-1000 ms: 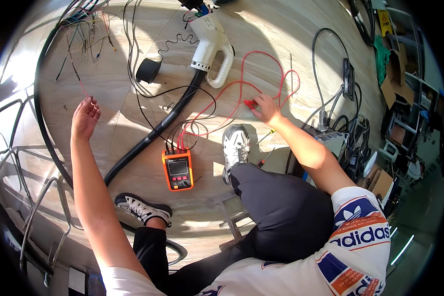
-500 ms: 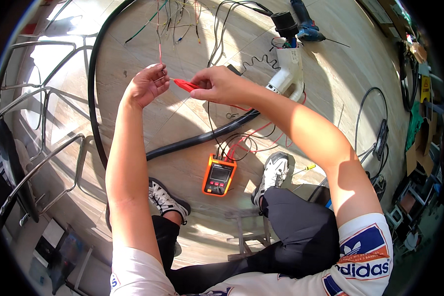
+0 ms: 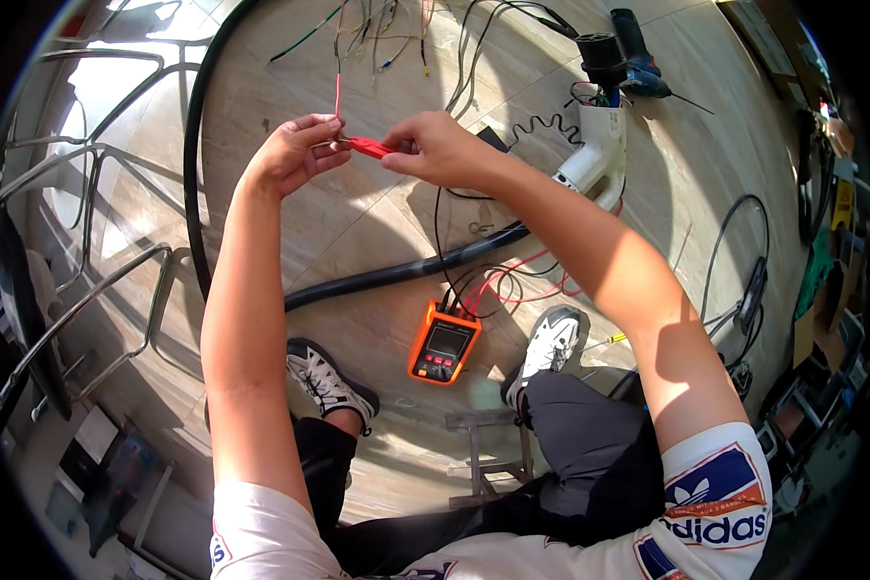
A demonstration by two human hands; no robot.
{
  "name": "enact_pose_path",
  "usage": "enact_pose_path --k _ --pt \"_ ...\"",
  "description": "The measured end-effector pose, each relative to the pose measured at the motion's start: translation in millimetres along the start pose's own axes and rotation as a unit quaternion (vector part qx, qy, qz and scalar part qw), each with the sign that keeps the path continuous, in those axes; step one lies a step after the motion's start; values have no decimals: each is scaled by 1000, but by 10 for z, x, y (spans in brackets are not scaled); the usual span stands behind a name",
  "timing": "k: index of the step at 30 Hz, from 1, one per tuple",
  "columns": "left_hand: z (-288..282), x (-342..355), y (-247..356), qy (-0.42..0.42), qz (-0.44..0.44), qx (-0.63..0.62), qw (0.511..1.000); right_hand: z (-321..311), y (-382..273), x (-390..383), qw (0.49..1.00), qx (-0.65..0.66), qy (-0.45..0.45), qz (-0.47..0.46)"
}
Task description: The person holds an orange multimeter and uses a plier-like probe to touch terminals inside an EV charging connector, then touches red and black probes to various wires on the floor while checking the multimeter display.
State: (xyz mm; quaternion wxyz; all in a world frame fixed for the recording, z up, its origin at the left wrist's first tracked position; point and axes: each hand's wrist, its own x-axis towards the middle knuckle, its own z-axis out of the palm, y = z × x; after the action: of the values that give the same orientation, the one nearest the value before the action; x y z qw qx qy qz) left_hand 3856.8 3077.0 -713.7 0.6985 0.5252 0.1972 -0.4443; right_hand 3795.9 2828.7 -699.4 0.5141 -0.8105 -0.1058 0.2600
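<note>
My left hand [image 3: 293, 157] pinches the lower end of a thin red wire [image 3: 338, 93] that hangs from a bundle of loose coloured wires [image 3: 387, 39]. My right hand [image 3: 437, 151] grips a red alligator clip [image 3: 371, 148], its tip pointing left and meeting my left fingertips. Whether the jaws bite the wire is hidden by the fingers. An orange handheld meter [image 3: 445, 344] with a dark screen lies on the floor between my feet. Red and black test leads [image 3: 498, 285] run out of its top end.
A thick black cable [image 3: 406, 273] curves across the floor. Towards the far right stand a white curved pipe-like housing [image 3: 599, 140] and a blue-black power drill [image 3: 638, 63]. Metal chair frames [image 3: 87, 150] crowd the left. A yellow-handled screwdriver [image 3: 617, 338] lies beside my right shoe.
My right hand has brought the red clip up against my left fingertips, where a small gap showed before. My view has shifted slightly, moving the floor items to the right.
</note>
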Motion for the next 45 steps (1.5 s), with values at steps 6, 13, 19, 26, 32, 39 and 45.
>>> enact_pose_path --k 6,13,19,26,32,39,45 --pt "-82 37 -62 -2 -4 -6 1000 53 42 57 1000 19 -6 -9" --pt "-121 60 -151 -3 1 -6 1000 127 175 109 998 -9 54 10" --pt "-342 94 -396 42 -22 44 998 -170 421 -101 998 -27 61 20" --pt "-733 279 -749 225 10 286 931 -1285 1031 -794 902 -123 406 82" --pt "-85 422 -566 327 216 485 782 -1823 1788 -1406 818 -191 523 145" --pt "1344 1309 -345 158 309 504 791 -1852 2920 -1649 844 111 420 313" --pt "2341 2112 -235 81 437 582 681 -1871 2647 -1681 884 -124 343 293"
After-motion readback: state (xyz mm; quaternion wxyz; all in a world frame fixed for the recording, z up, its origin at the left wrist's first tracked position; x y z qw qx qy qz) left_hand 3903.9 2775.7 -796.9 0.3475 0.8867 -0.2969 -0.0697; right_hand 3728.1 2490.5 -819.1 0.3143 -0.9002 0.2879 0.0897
